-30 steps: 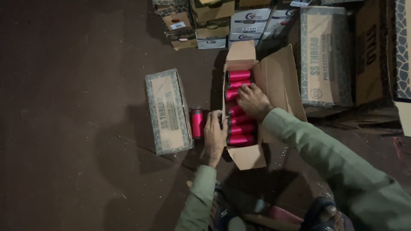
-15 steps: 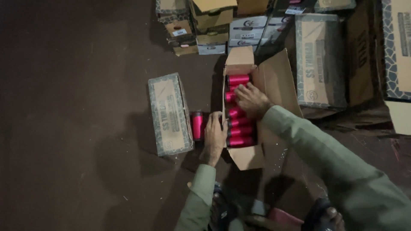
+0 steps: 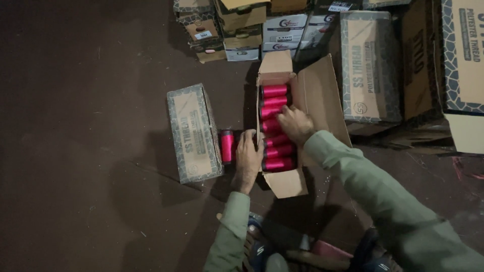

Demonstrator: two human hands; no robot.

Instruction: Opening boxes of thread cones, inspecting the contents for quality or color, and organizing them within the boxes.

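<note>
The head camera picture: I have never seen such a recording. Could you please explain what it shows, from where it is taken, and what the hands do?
A person wears the camera on the head, so it looks down at their own arms in green sleeves. On the dark floor lies an open cardboard box filled with pink thread spools. The right hand reaches into it, on the spools. The left hand rests on the box's side. One loose spool lies beside a closed box. More boxes are stacked behind.
</note>
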